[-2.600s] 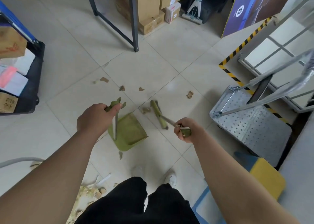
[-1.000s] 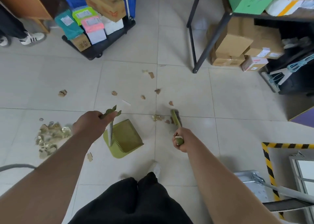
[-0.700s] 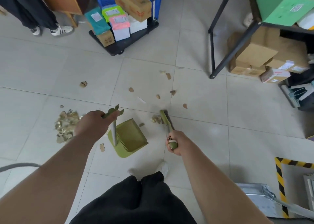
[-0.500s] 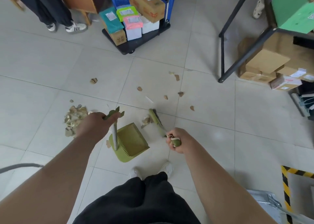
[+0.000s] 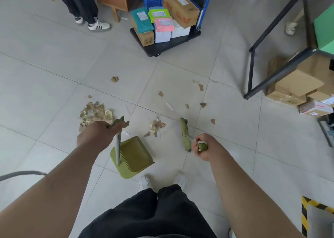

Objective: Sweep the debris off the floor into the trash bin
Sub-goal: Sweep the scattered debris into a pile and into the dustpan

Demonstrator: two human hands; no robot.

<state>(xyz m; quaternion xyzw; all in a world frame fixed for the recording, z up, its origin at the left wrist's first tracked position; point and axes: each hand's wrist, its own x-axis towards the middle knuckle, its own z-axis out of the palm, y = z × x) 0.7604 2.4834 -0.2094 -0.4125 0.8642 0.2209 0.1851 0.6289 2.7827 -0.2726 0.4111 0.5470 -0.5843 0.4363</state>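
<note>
The small debris clump lies between the dustpan (left hand gripping its handle) and the broom head, held by the clenched right hand, nearer

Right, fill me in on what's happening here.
A person is sweeping up scraps on a tiled floor. The left hand grips the upright handle of a green dustpan resting on the floor, and the right hand holds a green broom, its head down on the tiles. A small pile of debris lies between broom and pan, not yet inside. A bigger pile sits farther left, with loose bits scattered beyond. No trash bin is visible.
</note>
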